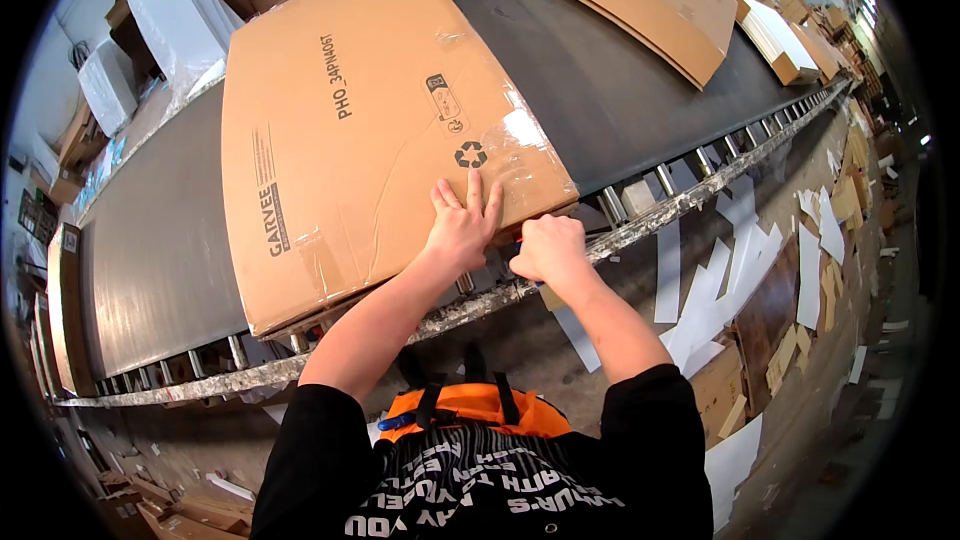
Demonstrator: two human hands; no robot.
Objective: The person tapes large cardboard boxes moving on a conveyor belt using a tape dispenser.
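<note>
Left hand [463,225]: fingers spread, resting on 1 cardboard carton [370,130]. Right hand [552,252]: fist clamped on a mostly hidden blue object [516,249] at carton's near-right corner. Carton lies on conveyor belt [150,240]; white offcuts [715,280] litter floor [810,420].

1. Here's a black T-shirt [480,500], left sleeve [315,445] and right sleeve [655,425] both short!
2. Bold white lettering [465,486] across the front, thin pale stripes [462,440] toward the waist!
3. Now a bright orange waist bag [470,401]: black straps [506,400], blue piece [397,421] at its left!
4. Left hand [463,225], right hand [552,250]: both bare!
</note>
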